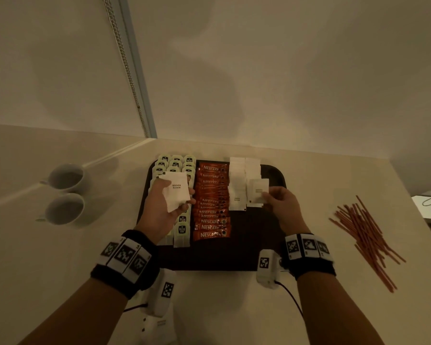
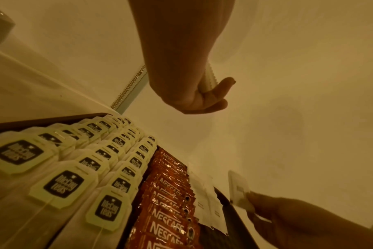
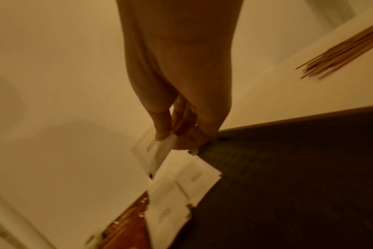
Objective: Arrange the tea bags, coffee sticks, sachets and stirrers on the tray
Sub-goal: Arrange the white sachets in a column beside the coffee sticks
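Observation:
A dark tray [image 1: 274,175] holds three rows of tea bags [image 1: 182,229], a column of orange coffee sticks [image 1: 212,207] and two columns of white sugar sachets [image 1: 237,185]. My left hand [image 1: 163,205] hovers over the tea bags and grips a stack of white sugar sachets [image 1: 176,191]; the stack's serrated edge [image 2: 209,79] shows in the left wrist view. My right hand [image 1: 281,202] pinches a single sachet [image 1: 258,190] by its corner, just above the right sachet column [image 3: 194,178]. Red-brown stirrers [image 1: 366,235] lie loose on the table to the right of the tray.
Two white cups [image 1: 65,195] stand on the counter left of the tray. The wall meets the counter right behind the tray. The tray's near part [image 1: 222,255] and right part are bare dark surface. The counter edge drops off at the far right.

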The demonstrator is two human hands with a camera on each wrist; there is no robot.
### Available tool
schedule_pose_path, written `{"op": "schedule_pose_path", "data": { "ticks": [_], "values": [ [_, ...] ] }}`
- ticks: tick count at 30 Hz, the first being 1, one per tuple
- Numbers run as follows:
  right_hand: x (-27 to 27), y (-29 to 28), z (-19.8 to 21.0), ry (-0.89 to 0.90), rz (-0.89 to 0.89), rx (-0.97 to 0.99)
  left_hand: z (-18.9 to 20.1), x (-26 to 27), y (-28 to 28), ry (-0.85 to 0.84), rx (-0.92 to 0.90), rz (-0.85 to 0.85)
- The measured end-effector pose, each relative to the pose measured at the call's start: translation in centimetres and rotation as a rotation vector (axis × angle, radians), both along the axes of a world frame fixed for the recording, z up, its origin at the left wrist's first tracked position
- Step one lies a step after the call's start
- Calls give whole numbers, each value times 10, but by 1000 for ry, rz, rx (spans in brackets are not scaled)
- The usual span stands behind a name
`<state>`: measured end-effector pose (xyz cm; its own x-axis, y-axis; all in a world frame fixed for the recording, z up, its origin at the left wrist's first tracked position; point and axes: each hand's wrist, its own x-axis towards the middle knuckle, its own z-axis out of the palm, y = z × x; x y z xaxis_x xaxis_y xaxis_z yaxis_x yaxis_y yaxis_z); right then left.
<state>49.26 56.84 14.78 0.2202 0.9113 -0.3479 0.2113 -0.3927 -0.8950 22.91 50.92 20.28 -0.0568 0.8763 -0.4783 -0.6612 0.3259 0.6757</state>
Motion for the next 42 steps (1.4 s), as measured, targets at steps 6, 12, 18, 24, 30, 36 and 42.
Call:
{"op": "schedule_pose_path", "data": {
  "ticks": [6,12,18,24,30,36,42],
  "values": [
    [14,3,-33,-207,-8,-80,5,3,-2,-48,-7,38],
    [10,9,-51,-273,21,-99,4,2,-1,-61,-44,67],
    [4,13,-56,-524,62,-19,3,0,1,-80,-73,82],
    [0,13,-57,-682,115,-36,9,-1,1,-41,-79,49],
    [-59,15,16,-251,359,262,5,3,2,207,-2,-86],
    [-114,11,69,-168,735,350,0,8,-1,359,88,-195],
    [-105,4,62,-117,608,261,0,-4,-2,380,86,-9]
  ]
}}
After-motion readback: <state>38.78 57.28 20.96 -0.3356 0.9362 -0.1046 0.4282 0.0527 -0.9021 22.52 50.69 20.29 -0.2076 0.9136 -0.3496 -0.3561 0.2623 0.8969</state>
